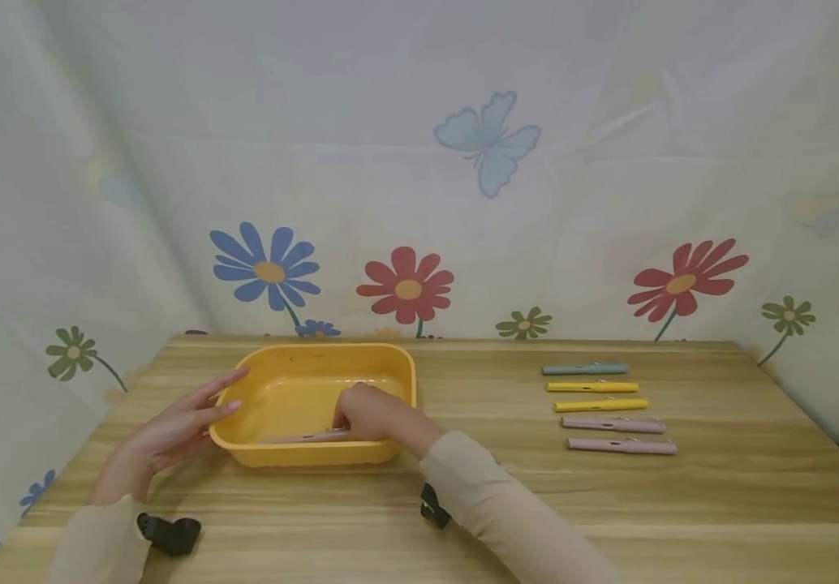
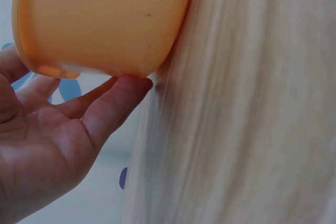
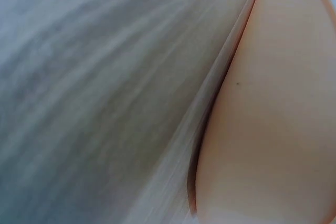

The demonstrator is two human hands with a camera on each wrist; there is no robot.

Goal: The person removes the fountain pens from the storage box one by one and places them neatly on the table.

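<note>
A yellow plastic tub (image 1: 310, 454) stands on the left part of the wooden table. My left hand (image 1: 174, 426) holds its left side, with digits over the rim; in the left wrist view, fingertips (image 2: 128, 85) press the outer wall. My right hand (image 1: 372, 414) reaches over the near right rim into the tub. Its bent fingers pinch a pale pink pen (image 1: 310, 437) at the right end, by the near wall. The tub wall hides part of this pen. In the right wrist view only the tub's outside (image 3: 273, 103) shows, and the right fingers are hidden.
To the right, several capped pens lie in a column: a grey-blue pen (image 1: 584, 369), two yellow pens (image 1: 600, 405) and two pale pink pens (image 1: 620, 446). A flower-printed cloth (image 1: 580, 243) hangs behind the table (image 1: 485, 389).
</note>
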